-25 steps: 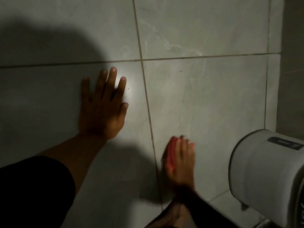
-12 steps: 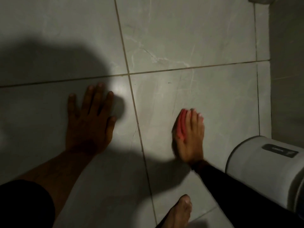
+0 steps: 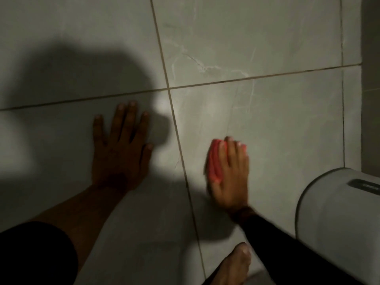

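The right hand (image 3: 230,182) grips a red scrubbing pad (image 3: 213,161) and presses it on the tiled floor (image 3: 277,130). Its fingers lie along the top, with the tips bent lightly over the far end, and the thumb is hidden. The left hand (image 3: 121,159) lies flat on the floor in shadow, fingers spread and straight, holding nothing.

The pad's long axis follows the fingers, pointing away from the person, roughly parallel to the grout line (image 3: 181,149) just to its left. It is blurred, so its exact shape cannot be told.

One white bin (image 3: 333,223) stands at the right edge, near the black sleeve (image 3: 287,247), and its inside is out of sight. One bare foot (image 3: 236,264) shows at the bottom
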`<state>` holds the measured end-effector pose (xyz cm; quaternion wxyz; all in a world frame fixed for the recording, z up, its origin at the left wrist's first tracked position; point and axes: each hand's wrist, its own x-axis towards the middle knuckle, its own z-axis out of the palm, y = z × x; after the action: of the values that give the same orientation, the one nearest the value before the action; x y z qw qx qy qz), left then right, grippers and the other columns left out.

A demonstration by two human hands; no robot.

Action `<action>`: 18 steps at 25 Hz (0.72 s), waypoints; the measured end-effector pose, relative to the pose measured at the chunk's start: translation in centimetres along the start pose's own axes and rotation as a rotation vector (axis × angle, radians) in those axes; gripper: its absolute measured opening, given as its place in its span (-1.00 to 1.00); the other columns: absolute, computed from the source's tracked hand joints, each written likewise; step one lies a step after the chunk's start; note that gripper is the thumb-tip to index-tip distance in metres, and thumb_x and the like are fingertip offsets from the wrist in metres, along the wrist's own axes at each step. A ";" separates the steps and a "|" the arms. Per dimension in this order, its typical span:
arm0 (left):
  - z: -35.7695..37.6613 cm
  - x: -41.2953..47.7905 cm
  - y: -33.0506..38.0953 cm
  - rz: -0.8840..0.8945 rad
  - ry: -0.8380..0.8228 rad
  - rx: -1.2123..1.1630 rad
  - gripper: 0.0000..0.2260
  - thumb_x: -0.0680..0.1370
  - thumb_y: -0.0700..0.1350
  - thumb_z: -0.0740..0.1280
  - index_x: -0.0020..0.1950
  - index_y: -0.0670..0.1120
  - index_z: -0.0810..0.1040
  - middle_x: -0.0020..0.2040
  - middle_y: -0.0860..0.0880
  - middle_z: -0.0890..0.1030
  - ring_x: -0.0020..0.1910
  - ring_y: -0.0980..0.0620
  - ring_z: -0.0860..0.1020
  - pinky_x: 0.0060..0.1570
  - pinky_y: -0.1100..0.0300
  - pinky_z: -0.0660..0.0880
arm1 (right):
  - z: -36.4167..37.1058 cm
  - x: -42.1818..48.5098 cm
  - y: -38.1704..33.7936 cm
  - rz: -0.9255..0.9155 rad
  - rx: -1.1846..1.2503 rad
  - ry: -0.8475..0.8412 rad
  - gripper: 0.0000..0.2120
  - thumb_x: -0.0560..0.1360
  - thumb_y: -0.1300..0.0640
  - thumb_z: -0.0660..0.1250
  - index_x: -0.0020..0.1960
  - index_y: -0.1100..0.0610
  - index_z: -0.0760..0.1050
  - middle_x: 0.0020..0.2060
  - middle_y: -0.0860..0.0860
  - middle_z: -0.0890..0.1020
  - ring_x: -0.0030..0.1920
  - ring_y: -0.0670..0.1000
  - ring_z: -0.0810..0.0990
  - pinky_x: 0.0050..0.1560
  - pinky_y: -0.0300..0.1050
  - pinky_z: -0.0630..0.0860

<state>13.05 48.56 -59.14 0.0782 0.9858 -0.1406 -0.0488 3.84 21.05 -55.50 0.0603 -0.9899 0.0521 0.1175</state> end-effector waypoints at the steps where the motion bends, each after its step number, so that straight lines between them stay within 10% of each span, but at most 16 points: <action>1: 0.0 -0.1 0.0 0.000 -0.001 0.005 -0.33 0.67 0.13 0.08 0.76 -0.04 0.08 0.77 -0.18 0.04 0.75 -0.23 0.04 0.62 -0.42 -0.11 | -0.8 3.0 0.9 0.087 0.017 0.025 -0.26 0.61 -0.08 0.12 0.73 0.20 0.22 0.73 0.26 0.20 0.73 0.40 0.13 0.65 0.47 0.19; 4: 0.0 0.2 0.1 0.004 -0.006 0.013 -0.33 0.66 0.12 0.09 0.76 -0.04 0.07 0.77 -0.18 0.05 0.75 -0.24 0.04 0.61 -0.43 -0.09 | -1.9 14.0 -2.4 0.206 0.057 0.196 -0.17 0.53 -0.12 0.20 0.74 0.15 0.18 0.73 0.22 0.25 0.73 0.34 0.16 0.70 0.44 0.11; 10: -0.5 0.2 0.2 -0.002 -0.035 -0.022 -0.34 0.66 0.12 0.09 0.75 -0.05 0.11 0.77 -0.19 0.06 0.75 -0.23 0.05 0.61 -0.45 -0.05 | 0.8 1.0 -4.0 -0.374 -0.051 -0.079 -0.31 0.69 -0.20 0.11 0.75 0.02 0.12 0.76 0.13 0.14 0.79 0.18 -0.09 0.76 0.27 -0.08; 15: -0.4 0.1 0.3 0.003 -0.018 0.005 -0.33 0.66 0.12 0.09 0.75 -0.05 0.10 0.77 -0.19 0.05 0.75 -0.24 0.04 0.62 -0.43 -0.06 | -3.3 12.0 2.9 0.154 0.053 0.112 -0.21 0.56 -0.12 0.09 0.74 0.17 0.19 0.73 0.24 0.22 0.74 0.37 0.13 0.72 0.38 0.07; 18: -0.1 0.1 0.3 0.011 -0.010 0.007 -0.33 0.65 0.12 0.09 0.75 -0.04 0.08 0.77 -0.19 0.04 0.75 -0.24 0.03 0.62 -0.44 -0.07 | -3.3 18.4 -3.1 0.135 0.088 0.218 -0.20 0.53 -0.10 0.21 0.73 0.11 0.24 0.72 0.21 0.29 0.72 0.34 0.19 0.72 0.38 0.10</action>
<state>13.10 48.24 -58.98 0.0745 0.9850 -0.1466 -0.0529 22.77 22.06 -56.37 0.0895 -0.9874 0.1297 0.0105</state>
